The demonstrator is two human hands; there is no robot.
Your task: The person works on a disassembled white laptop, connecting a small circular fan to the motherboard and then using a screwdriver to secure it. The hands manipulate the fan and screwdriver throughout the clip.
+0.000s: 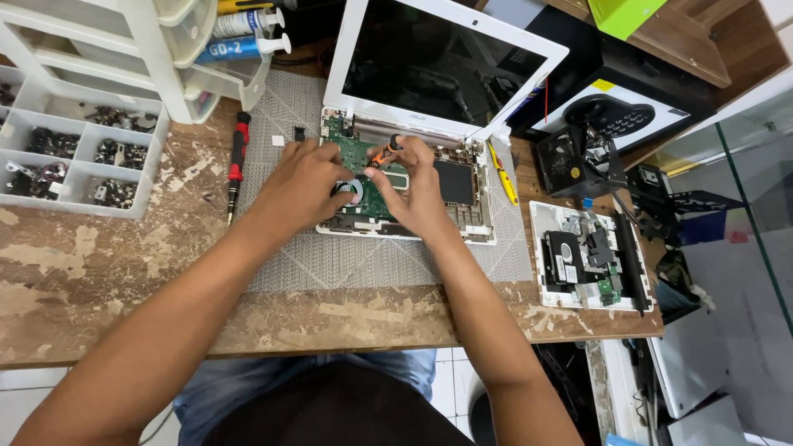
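Head view: both hands down on opened white laptop [410,177] on grey mat [289,116]. Left hand [304,183] pressing beside small round fan [353,191]; right hand [413,186] pinching orange-tipped screwdriver [385,151] over green circuit board [351,153].

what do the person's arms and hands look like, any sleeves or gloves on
Both arms are bare from above the elbow down, with no sleeves in view. The left hand and right hand wear no gloves. No watch, wristband or ring shows on either. Nothing is marked or taped on them.
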